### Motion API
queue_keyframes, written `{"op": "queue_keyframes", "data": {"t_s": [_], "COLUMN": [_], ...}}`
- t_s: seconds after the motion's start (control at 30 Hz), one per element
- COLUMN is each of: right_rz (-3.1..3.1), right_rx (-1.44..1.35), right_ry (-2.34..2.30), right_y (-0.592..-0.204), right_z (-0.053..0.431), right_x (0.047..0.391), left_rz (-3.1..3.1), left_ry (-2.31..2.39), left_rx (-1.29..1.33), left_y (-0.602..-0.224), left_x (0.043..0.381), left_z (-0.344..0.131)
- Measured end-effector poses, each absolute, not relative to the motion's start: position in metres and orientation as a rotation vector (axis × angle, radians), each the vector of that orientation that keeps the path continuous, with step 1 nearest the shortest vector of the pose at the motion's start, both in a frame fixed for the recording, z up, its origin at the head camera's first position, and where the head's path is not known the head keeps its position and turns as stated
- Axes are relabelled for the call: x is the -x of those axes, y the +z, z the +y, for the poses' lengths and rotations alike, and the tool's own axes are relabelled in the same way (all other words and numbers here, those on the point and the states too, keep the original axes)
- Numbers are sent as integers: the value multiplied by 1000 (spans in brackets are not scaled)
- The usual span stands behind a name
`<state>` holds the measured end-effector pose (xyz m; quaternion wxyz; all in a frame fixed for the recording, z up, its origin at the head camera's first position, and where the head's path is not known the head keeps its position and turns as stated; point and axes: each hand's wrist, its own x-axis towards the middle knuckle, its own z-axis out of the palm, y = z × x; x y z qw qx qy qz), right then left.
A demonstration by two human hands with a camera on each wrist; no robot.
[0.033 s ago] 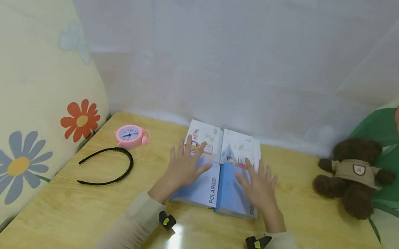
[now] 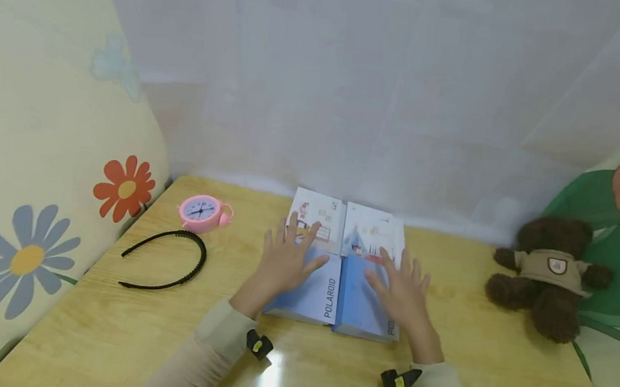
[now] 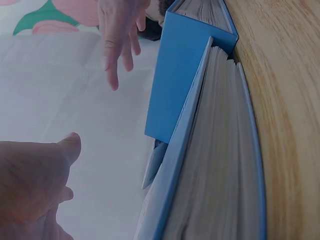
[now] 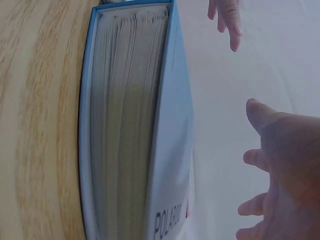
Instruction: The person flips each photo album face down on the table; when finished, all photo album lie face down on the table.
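The left hand [image 2: 283,262] and right hand [image 2: 404,287] have fingers spread above the blue books [image 2: 358,300]; best touch softly, edges even.

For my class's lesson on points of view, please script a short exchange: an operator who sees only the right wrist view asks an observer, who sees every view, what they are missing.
Operator: I have the right hand, a blue book marked POLAROID, and just the fingertips of the other hand. Where is that hand?
Observer: In the head view, the left hand reaches across the left blue book.
Operator: Is anything farther off to the right?
Observer: Yes, a brown teddy bear in a tan shirt is near the right side of the table.
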<state>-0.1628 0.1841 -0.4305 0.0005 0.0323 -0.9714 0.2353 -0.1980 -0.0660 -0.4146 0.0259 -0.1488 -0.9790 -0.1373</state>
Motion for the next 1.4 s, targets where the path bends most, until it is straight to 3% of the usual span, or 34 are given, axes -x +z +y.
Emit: {"op": "queue_keyframes", "data": {"t_s": [0.47, 0.83, 1.4], "right_rz": [-3026, -3055, -2979], "right_rx": [-98, -159, -59], "right_ry": [819, 997, 1071], "right_y": [-433, -457, -460], "right_z": [195, 195, 187], "right_x": [158, 153, 137], "left_rz": [-2975, -3195, -3036], "left_ry": [-518, -738, -781], "left_rx": [529, 855, 752], "left_y": [-422, -442, -461], "left_x": [189, 149, 124], "left_z": [-57, -18, 8]}}
